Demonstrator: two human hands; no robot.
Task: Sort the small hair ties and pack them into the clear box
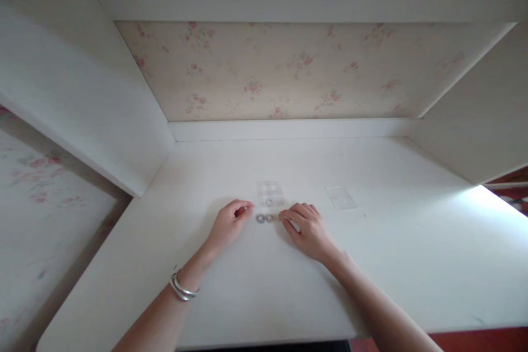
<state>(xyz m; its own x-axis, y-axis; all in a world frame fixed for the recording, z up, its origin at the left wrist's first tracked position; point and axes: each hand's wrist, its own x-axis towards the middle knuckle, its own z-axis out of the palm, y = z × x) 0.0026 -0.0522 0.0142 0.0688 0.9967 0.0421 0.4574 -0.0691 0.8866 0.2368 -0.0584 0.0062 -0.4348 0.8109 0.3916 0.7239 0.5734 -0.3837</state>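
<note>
Two small metallic rings, the left ring (260,219) and the right ring (269,218), lie side by side on the white desk. Just behind them is a clear plastic case (270,190) with another ring (269,203) at its front edge. To their left, my left hand (230,223) is closed in a pinch beside the case; whatever its fingertips hold is too small to make out. My right hand (306,228) has its thumb and fingers drawn together at the row's right end, where a small thing partly shows under the fingertips.
A flat clear plastic piece (341,198) lies on the white desk (264,297) to the right. White side panels flank the desk, and a low ledge (289,130) runs along the back below floral wallpaper (284,71). A dark speck (364,215) sits right of the plastic piece.
</note>
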